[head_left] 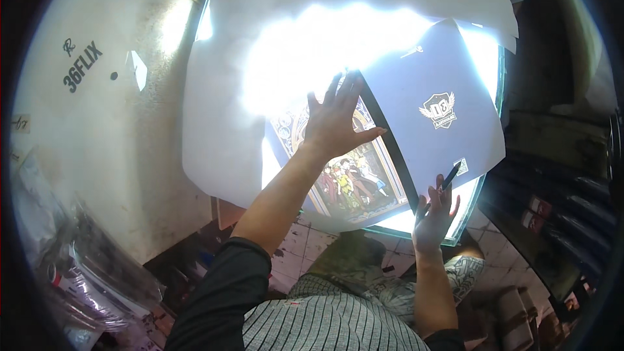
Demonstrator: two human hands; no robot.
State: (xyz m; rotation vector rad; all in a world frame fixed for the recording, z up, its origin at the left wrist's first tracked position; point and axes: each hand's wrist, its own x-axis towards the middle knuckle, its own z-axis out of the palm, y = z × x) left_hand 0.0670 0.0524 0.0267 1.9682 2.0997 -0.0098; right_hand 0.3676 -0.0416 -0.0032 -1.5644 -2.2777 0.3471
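Note:
A printed sheet (416,84) lies on a brightly glowing glass-topped panel (465,211). Its right part is blue with a winged crest, its left part carries a colourful picture of several figures, and a black strip (390,140) runs slantwise between them. My left hand (335,117) rests flat on the picture part, fingers spread, thumb reaching across the strip. At the strip's near end is my right hand (434,221), its fingers bent around a slim dark pen-like tool (450,177) that points up and right. Glare washes out the sheet's far left part.
Large white sheets (221,123) cover the left and far sides of the panel. A pale board (97,123) with dark lettering stands at the left, above clear plastic-wrapped packs (97,279). Dark plastic-covered stacks (552,188) are at the right. Tiled floor (292,247) shows below.

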